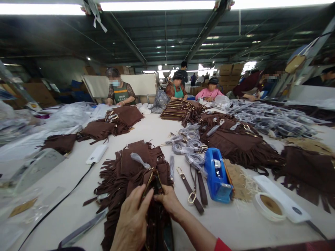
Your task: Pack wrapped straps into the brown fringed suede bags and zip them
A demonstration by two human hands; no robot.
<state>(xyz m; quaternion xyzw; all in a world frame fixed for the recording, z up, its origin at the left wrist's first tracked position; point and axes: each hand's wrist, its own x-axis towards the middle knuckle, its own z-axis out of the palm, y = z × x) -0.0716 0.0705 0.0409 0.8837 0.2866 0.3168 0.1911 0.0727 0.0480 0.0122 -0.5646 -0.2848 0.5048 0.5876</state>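
Brown fringed bag [155, 226], near edge of table [86, 198], in front of the wearer. Right hand [171, 202] pinches one side of its open zip mouth, thumb against fingers; left hand [132, 219] lies along the other side, thumb and forefinger near the zip, whether clamped cannot tell. Hands on opposite sides, probably to keep the mouth spread. Interior dark, contents unreadable. More brown fringed material [134, 162] just beyond, perhaps a soft support. To the right, loose brown straps [190, 191] and plastic-wrapped strap coils [195, 160], likely set there for easy reach. Blue tape dispenser [216, 188] beside them, upright; farther right, a tape roll [270, 207] lies flat
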